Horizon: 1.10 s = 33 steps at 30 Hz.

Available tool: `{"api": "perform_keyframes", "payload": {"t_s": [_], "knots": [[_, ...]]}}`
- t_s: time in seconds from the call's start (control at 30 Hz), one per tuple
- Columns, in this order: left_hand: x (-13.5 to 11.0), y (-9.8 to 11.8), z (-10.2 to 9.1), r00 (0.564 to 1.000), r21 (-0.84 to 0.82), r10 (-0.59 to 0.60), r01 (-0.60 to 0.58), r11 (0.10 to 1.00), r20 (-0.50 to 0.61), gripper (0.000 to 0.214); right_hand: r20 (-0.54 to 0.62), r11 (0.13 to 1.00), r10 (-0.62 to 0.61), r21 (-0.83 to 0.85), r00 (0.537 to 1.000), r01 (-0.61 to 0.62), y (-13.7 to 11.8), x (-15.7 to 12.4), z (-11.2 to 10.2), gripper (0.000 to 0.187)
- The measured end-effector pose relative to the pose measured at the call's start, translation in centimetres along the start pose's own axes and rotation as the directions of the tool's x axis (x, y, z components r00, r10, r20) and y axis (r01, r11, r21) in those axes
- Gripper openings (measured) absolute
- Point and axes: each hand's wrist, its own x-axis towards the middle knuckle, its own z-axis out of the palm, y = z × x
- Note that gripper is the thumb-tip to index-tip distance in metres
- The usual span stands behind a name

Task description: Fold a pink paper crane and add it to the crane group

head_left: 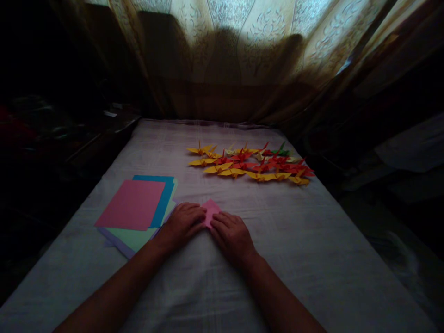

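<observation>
Left hand (185, 222): fingers close together, curled, holding folded pink paper (210, 208) at its 9 o'clock edge. Right hand (235, 235): fingers narrow, holding its 4 o'clock edge. Flat square sheets (133, 203), pink topmost, at 9 o'clock; pointed yellow/red paper cranes (243, 157), 1 o'clock. Pale checked cloth (294, 240) underneath; patterned curtain (256, 51), 12 o'clock; lighting dim.

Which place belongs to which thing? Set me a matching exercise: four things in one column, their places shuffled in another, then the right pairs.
Things
1. Small folded pink paper
2. Flat square pink paper sheet
3. Yellow, red, green and cream folded-paper birds
4. Patterned fabric curtain

Places
A. Hanging beyond the far edge of the pale checked fabric cloth
B. At the fingertips of the left hand and right hand
C. Overlapping a flat blue paper sheet
D. Grouped toward the cloth's far right

Pairs: 1-B; 2-C; 3-D; 4-A
</observation>
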Motion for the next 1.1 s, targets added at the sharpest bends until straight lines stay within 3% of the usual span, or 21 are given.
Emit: {"api": "perform_keyframes", "payload": {"t_s": [0.2,0.5,0.9,1.1], "knots": [[0.0,-0.2,-0.6,1.0,0.068,0.0,0.001,0.998,-0.02,0.015,-0.024,0.996,0.071,0.052,0.997,-0.07,-0.1,0.1,-0.3,0.016],[0.4,-0.2,-0.9,0.997,0.032,-0.061,0.062,0.998,-0.04,0.018,0.103,0.986,0.131,0.087,0.986,-0.14,-0.5,0.7,-1.2,0.028],[0.1,0.1,-0.8,0.999,0.14,-0.048,0.049,0.989,-0.013,0.017,0.008,0.998,0.054,-0.012,0.998,-0.054,0.0,0.4,-0.1,0.015],[0.1,0.1,-0.4,0.999,0.167,-0.03,0.037,0.985,-0.042,0.016,0.052,0.998,0.066,-0.012,0.996,-0.065,-0.4,0.5,-0.5,0.018]]}}
